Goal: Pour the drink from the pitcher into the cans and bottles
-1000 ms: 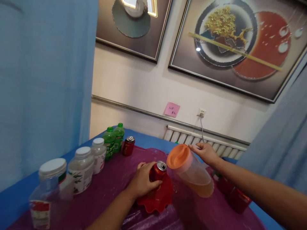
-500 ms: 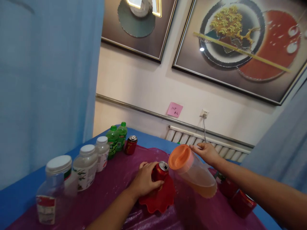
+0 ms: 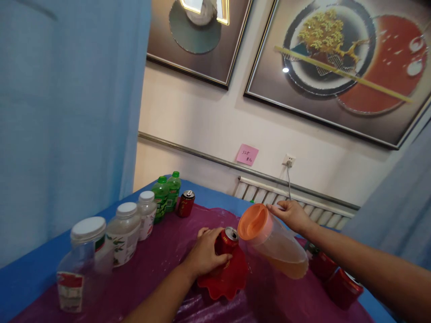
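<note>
Clock directions run from the held can, with twelve toward the wall. The left hand (image 3: 204,259) comes in from seven o'clock, its fingers wrapped snugly around the red can (image 3: 227,242), whose opened top faces up. The can is over a red piece with a scalloped edge (image 3: 234,281); its base is hidden by the hand, so contact cannot be told.

At two o'clock the right hand (image 3: 291,217) is closed at the far side of the pitcher (image 3: 281,246), thumb by the orange lid (image 3: 255,222); the other fingers are partly hidden. The pitcher leans with its lid toward the can, just beside the can's top; whether they touch is unclear. Pale brown liquid lies along its lower side.

Compared with a second ago, the grips and the can-to-pitcher arrangement look unchanged. The view has swung slightly left, so everything sits farther right, and the big jar (image 3: 84,269), between eight and nine, shows its whole label. The middle jar (image 3: 124,240) is at nine, the small jar (image 3: 147,215) between nine and ten; two green bottles (image 3: 160,202) and another red can (image 3: 186,205) stand near ten. More red cans (image 3: 344,290) rest between three and four, on the purple-covered surface (image 3: 161,260).
</note>
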Tool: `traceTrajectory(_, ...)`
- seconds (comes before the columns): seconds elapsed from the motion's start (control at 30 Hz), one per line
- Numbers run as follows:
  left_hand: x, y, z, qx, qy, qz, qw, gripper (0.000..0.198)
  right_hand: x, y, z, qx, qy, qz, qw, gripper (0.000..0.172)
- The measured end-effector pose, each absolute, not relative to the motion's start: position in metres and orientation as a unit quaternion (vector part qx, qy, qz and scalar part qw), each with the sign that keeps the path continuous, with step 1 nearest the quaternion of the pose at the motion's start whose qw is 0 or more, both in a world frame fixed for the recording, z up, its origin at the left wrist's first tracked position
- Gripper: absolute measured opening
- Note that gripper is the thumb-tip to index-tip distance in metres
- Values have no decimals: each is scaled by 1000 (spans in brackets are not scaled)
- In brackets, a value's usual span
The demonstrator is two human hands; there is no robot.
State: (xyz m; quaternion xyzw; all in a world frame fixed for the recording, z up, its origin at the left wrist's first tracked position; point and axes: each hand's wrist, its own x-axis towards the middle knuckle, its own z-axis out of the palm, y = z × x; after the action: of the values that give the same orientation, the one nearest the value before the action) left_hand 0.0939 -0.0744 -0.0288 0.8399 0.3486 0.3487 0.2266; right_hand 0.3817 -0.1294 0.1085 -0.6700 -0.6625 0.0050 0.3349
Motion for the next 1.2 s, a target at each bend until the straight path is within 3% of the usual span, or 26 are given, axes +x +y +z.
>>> traceTrajectory(1.2, 95, -73, -34, 843, 345, 348, 220, 63, 377, -132, 115, -692, -661, -11, 291, 60)
